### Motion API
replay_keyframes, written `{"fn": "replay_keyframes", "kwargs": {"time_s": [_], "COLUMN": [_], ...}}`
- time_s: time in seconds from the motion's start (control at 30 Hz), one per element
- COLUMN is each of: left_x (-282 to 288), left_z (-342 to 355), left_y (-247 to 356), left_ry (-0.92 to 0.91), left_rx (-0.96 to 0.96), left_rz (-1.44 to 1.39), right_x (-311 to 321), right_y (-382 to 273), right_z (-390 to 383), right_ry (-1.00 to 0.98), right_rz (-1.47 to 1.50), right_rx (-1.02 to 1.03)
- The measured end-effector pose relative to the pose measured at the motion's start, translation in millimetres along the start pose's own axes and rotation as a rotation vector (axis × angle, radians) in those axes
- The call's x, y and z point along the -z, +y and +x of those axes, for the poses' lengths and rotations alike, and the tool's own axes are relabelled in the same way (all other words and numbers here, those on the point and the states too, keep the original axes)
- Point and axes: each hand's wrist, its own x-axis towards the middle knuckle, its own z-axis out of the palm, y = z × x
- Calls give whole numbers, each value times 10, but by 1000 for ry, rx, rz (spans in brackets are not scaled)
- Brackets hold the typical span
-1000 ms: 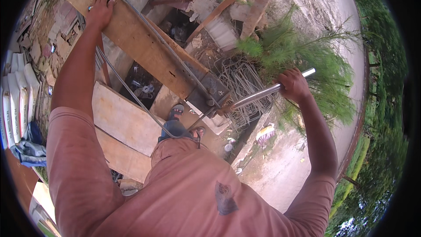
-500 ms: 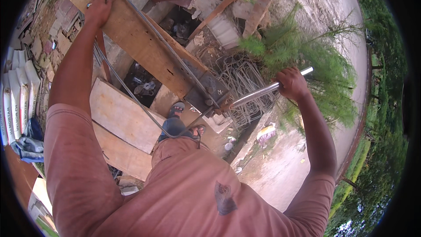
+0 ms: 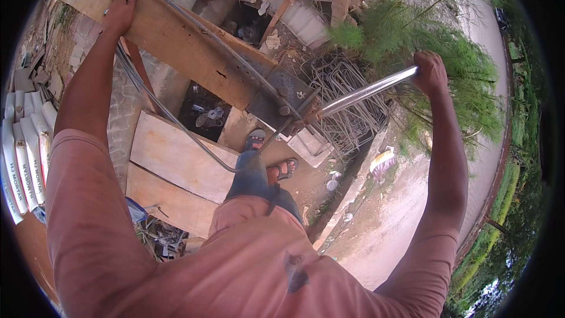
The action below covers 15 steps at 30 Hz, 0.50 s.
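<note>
My left hand [image 3: 120, 16] is at the far left end of a long wooden plank [image 3: 182, 53], fingers closed at the bent end of a steel rod [image 3: 206, 29]. The rod runs along the plank to a dark metal plate [image 3: 271, 106] with upright pegs. Another length of rod [image 3: 194, 141] curves below the plank and bends back up to the plate. My right hand [image 3: 431, 72] grips the outer end of a shiny metal pipe [image 3: 371, 91]. The pipe's rusty inner end meets the rod beside the pegs.
Bent steel rod frames [image 3: 353, 103] lie piled beyond the plate, next to a green feathery plant [image 3: 406, 35]. Wooden boards [image 3: 176, 159] lie near my legs. Stacked white bags [image 3: 26, 147] stand at the left. A crumpled wrapper [image 3: 382, 164] lies on the ground.
My right hand and the pipe have swung outward and away from me. My left hand stays at the plank's end. The view has shifted slightly, and my feet show more.
</note>
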Motion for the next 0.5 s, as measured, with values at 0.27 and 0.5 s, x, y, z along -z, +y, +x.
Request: {"fn": "replay_keyframes", "kwargs": {"time_s": [0.27,0.5], "left_x": [112,51], "left_z": [208,283], "left_y": [34,154], "left_ry": [-21,-85], "left_rx": [-72,-65], "left_rz": [-38,-17], "right_x": [122,518], "right_y": [-243,-1584], "right_z": [-387,-1829], "right_ry": [-73,-137], "right_rz": [-38,-49], "right_rx": [-272,-826]}}
